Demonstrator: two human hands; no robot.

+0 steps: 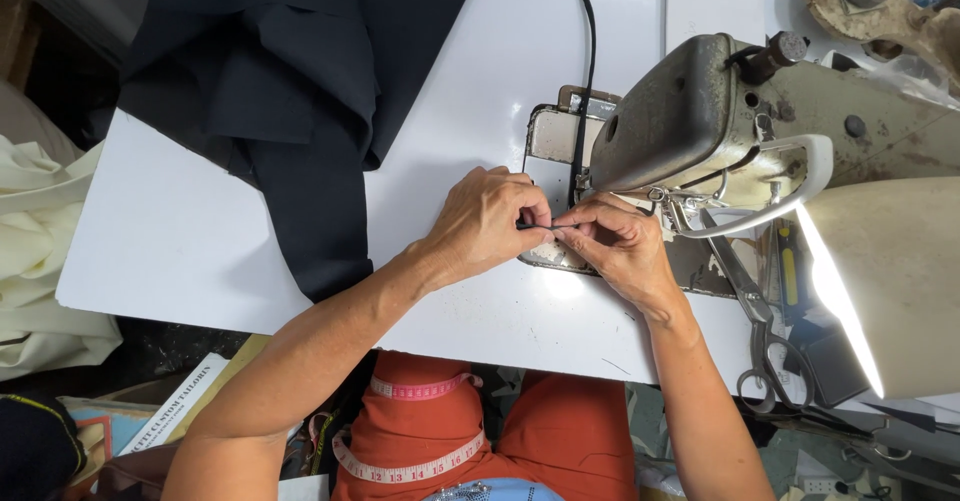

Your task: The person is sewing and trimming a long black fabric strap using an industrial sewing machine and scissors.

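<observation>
Beside the sewing machine (700, 121), just in front of its needle area, my 2 hands meet over the metal plate (548, 156) set into the white desk (200, 251). My left hand (487, 223) and right hand (622, 246) are both pinched shut on the near end of a narrow dark strap (585, 71); fingertips almost touch. That short gripped piece lies crosswise, left to right, between my hands, while the rest of the strap runs straight away from me past the machine head to the desk's far edge. Both hands are equally near it. Whether the end is folded I cannot quite tell. Left of the machine lies dark navy cloth (290, 81); right of it, scissors (755, 311).
</observation>
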